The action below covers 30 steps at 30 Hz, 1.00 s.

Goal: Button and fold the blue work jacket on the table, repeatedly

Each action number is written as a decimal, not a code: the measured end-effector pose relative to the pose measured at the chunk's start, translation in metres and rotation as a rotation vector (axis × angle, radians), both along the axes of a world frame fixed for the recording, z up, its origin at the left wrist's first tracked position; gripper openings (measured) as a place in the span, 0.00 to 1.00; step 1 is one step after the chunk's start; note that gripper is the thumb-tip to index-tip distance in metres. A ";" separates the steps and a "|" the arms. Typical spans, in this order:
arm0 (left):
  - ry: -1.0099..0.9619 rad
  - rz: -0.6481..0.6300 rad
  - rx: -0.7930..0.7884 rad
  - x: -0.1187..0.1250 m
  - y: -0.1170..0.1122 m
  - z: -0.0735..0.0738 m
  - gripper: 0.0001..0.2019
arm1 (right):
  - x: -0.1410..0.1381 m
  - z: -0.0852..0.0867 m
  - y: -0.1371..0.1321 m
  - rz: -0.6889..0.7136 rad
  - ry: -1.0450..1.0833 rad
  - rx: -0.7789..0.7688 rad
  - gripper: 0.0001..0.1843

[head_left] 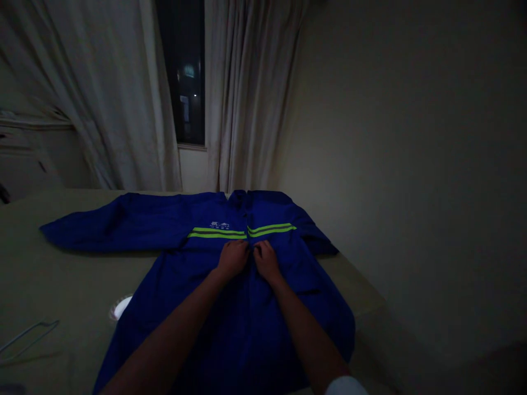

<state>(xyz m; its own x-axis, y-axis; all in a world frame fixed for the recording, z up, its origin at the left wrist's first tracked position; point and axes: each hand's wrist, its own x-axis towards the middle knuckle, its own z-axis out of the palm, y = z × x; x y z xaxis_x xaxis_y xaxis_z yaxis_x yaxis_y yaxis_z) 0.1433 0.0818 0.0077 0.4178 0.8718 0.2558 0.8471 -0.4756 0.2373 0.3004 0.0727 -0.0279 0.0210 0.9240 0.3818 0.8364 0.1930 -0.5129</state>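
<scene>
A blue work jacket (222, 307) with yellow-green and grey stripes across the chest lies spread on its back, collar away from me. One sleeve stretches out to the left, and the other drops over toward the right edge. My left hand (234, 258) pinches the front edge just below the stripe. Close beside it, my right hand (267, 259) has its fingers curled on the opposite front edge. The fingertips of both hands nearly meet at the centre opening. Dim light hides any fastener between them.
The jacket lies on a pale table (61, 285). A wire hanger (31, 334) rests at the left, and a white shiny round object (122, 307) sits partly under the jacket. Curtains (251, 99) and a dark window (187, 77) stand behind; a wall (403, 164) rises at the right.
</scene>
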 end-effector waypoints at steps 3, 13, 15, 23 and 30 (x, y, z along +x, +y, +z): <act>-0.098 -0.017 0.042 0.002 0.008 -0.022 0.14 | 0.004 -0.004 0.002 0.011 0.048 0.043 0.11; -0.129 -0.026 0.099 -0.003 0.004 -0.028 0.13 | -0.007 0.012 -0.005 -0.046 -0.266 0.049 0.08; -0.119 -0.044 0.126 -0.004 0.004 -0.028 0.13 | -0.011 0.013 -0.007 -0.102 -0.313 0.038 0.08; -0.097 -0.065 0.200 -0.010 -0.002 -0.026 0.13 | -0.024 0.020 -0.015 -0.205 -0.439 -0.047 0.10; -0.073 -0.014 0.142 -0.008 -0.008 -0.026 0.13 | -0.023 0.016 -0.013 -0.157 -0.538 -0.077 0.09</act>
<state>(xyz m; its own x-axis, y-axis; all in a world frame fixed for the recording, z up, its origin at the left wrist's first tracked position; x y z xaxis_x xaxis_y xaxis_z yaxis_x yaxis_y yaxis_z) 0.1354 0.0743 -0.0182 0.4052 0.8190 0.4061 0.8230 -0.5202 0.2279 0.2769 0.0601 -0.0124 -0.0189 0.9513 0.3078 0.9996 0.0243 -0.0137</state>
